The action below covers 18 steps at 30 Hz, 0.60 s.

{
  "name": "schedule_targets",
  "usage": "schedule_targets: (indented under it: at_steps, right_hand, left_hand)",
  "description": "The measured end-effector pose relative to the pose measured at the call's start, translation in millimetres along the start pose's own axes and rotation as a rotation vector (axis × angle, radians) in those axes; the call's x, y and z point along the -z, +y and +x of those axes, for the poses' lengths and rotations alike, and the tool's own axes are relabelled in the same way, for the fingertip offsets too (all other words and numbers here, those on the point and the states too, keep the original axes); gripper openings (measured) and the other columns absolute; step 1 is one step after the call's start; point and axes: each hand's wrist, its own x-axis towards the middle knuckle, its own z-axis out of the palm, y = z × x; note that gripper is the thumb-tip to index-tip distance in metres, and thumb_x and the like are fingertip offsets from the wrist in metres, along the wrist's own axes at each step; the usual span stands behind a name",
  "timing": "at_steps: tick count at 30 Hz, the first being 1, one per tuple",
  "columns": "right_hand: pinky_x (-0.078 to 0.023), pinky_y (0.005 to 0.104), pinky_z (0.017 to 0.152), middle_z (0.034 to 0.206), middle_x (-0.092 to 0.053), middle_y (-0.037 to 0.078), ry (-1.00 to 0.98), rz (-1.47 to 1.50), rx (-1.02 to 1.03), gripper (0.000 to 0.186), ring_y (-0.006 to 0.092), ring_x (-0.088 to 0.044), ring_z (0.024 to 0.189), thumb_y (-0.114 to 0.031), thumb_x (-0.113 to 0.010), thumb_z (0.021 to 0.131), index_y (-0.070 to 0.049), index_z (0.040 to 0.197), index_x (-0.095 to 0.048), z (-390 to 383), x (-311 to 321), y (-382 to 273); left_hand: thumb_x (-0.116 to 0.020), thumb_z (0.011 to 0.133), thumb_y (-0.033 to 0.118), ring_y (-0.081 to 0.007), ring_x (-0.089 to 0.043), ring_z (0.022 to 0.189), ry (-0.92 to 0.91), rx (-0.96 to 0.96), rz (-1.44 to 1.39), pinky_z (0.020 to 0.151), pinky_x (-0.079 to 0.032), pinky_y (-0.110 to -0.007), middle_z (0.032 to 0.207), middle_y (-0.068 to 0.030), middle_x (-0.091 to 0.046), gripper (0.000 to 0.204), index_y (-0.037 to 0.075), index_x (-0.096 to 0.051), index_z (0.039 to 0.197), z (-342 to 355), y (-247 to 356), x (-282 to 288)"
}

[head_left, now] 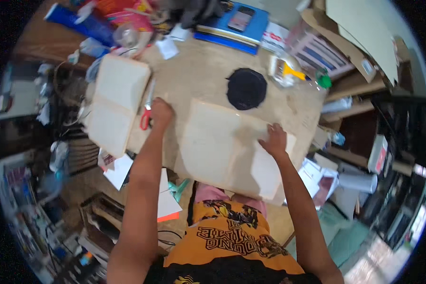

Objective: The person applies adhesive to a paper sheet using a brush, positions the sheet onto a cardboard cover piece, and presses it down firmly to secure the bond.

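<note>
Red-handled metal scissors (148, 105) lie just left of the curled left hand (162, 113), the nearer hand
Blades point away from the person; whether that hand grips them I cannot tell; the right hand (275, 140) spreads its fingers over the flat cream rectangular sheet's (208, 142) right side

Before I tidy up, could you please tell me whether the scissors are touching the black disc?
Apart: the head view plainly shows tabletop between the scissors and the black disc.
</note>
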Motion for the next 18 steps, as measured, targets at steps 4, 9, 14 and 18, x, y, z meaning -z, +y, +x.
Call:
schedule_targets:
  at_steps: [4, 9, 14, 18]
  right_hand:
    - [-0.035, 0.0431, 0.098, 0.127, -0.047, 0.013, -0.02, -0.053, -0.077, 0.07, 0.0292, -0.042, 0.121, -0.037, -0.077, 0.063, -0.008, 0.123, -0.055, -23, 9, 19]
    - [-0.032, 0.0437, 0.1, 0.13, -0.043, 0.012, -0.056, -0.004, -0.116, 0.073, 0.0283, -0.038, 0.125, -0.038, -0.072, 0.067, -0.009, 0.131, -0.05, -28, 9, 17]
    - [-0.029, 0.0486, 0.104, 0.136, -0.039, 0.012, -0.071, 0.036, -0.13, 0.077, 0.0295, -0.034, 0.128, -0.038, -0.073, 0.068, -0.009, 0.135, -0.046, -26, 8, 6]
    - [-0.029, 0.0502, 0.102, 0.14, -0.034, 0.015, 0.197, 0.034, -0.231, 0.09, 0.0323, -0.031, 0.131, -0.04, -0.08, 0.06, -0.005, 0.134, -0.043, -43, -2, 6]
  left_hand:
    - [-0.065, 0.072, 0.019, -0.0394, -0.061, 0.085, -0.129, 0.115, -0.169, 0.074, -0.05, -0.047, 0.088, -0.0237, -0.061, 0.032, -0.005, -0.054, 0.091, -24, 66, 20]
    - [-0.056, 0.079, 0.006, -0.0362, -0.062, 0.078, -0.049, 0.09, -0.373, 0.069, -0.05, -0.042, 0.079, -0.0179, -0.062, 0.02, -0.001, -0.054, 0.097, -41, 129, 84]
    - [-0.053, 0.088, 0.003, -0.0074, -0.051, 0.073, -0.409, -0.082, -1.014, 0.068, -0.045, -0.021, 0.082, 0.0005, -0.055, 0.038, 0.004, -0.053, 0.126, -138, 215, -9]
    - [-0.055, 0.089, 0.011, -0.0091, -0.057, 0.075, -0.404, 0.018, -1.036, 0.069, -0.048, -0.025, 0.088, -0.0055, -0.065, 0.029, 0.002, -0.06, 0.116, -175, 281, -8]
